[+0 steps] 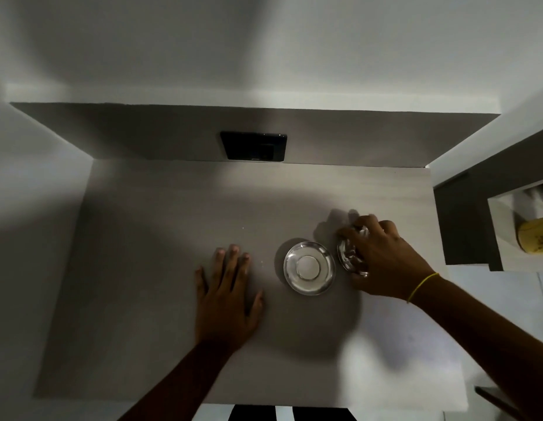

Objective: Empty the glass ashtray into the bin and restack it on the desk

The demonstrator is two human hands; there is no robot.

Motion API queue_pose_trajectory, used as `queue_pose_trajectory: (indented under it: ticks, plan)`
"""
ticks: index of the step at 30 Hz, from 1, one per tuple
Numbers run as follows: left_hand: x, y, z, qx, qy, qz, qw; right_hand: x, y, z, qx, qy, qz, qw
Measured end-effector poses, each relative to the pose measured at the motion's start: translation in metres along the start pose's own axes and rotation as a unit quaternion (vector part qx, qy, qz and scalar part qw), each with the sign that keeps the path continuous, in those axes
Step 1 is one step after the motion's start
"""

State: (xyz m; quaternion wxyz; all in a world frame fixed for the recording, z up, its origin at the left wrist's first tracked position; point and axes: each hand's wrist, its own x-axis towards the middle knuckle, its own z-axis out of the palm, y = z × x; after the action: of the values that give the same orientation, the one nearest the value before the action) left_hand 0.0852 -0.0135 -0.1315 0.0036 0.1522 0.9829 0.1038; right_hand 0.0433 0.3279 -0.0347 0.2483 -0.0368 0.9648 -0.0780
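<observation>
resting flat on the desk [142,299], left of centre: my left hand [226,302], palm down, fingers spread, holding nothing.

item, back edge of the desk, against the wall panel: one black rectangular plate [253,146], set upright.

item, right of my left hand: one shiny round dish [309,268] with a pale disc in its middle, standing on the desk, apart from both hands.

item, just beside the dish on its right: one glass ashtray [350,256], tilted up on edge, its rim close to the dish; whether the two touch, i cannot tell.

closed over the ashtray from the right: my right hand [382,256], fingers curled around the glass, a thin yellow band [422,287] at the wrist.

item, far right, beyond the desk edge: a dark shelf unit [464,217] with a yellow container [534,238] in its opening, blurred.
</observation>
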Motion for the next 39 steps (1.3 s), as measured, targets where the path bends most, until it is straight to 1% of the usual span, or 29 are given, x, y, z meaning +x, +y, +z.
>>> queue_pose_trajectory:
  ticks: [2,4,6,10,12,21,34,39]
  plan:
    - [0.000,0.000,0.000,-0.001,-0.002,0.000,1.000,-0.003,0.006,-0.004,0.078,-0.012,0.026,0.997]
    - [0.000,0.000,0.000,-0.002,-0.008,-0.001,1.000,-0.007,0.008,-0.009,0.181,-0.007,0.046,0.982]
    - [0.000,0.000,0.000,-0.003,-0.012,-0.002,1.000,-0.010,-0.002,-0.011,0.237,0.004,0.037,0.971]
    - [-0.001,-0.001,0.000,-0.007,-0.012,-0.006,1.000,-0.012,-0.040,-0.005,0.202,0.025,-0.028,0.979]
    - [-0.001,-0.001,0.000,-0.005,-0.012,-0.005,1.000,-0.009,-0.057,-0.002,0.178,0.012,-0.049,0.983]
    - [0.001,0.001,-0.001,-0.002,-0.007,-0.003,1.000,0.002,-0.088,0.007,0.050,-0.009,-0.070,0.996]
    - [0.001,0.000,0.001,0.011,-0.015,0.006,1.000,0.005,-0.091,0.016,0.015,-0.020,-0.083,0.996]
    - [0.000,-0.001,0.000,0.005,-0.014,0.006,1.000,0.004,-0.090,0.016,0.052,-0.039,-0.082,0.995]
